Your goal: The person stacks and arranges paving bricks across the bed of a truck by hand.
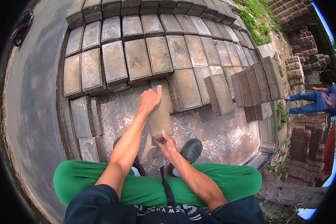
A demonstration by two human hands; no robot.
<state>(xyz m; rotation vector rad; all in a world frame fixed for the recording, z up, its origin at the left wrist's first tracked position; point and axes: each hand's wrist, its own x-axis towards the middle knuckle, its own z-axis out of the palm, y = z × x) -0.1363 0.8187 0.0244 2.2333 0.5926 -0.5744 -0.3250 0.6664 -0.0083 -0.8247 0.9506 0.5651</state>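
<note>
A grey-brown concrete block (161,121) stands out lengthwise before me, between my two hands. My left hand (150,99) is closed over its far end, thumb lying along the top. At the near end, my right hand (168,146) grips the block from below and the right side, with the thumb on its edge. Another block (167,98) lies close by the held one, partly hidden by it and my left hand. Beyond them rise stacked rows of similar blocks (138,58). Whether the held block touches the metal floor (227,138) cannot be made out.
My dark clogs (191,150) rest on the patterned metal floor. Side walls (62,112) border it. More blocks (81,116) stand at the left; a tilted row (259,83) is at the right. Outside are a road (33,97) with a motorcycle (22,28), brick stacks and a person (311,99).
</note>
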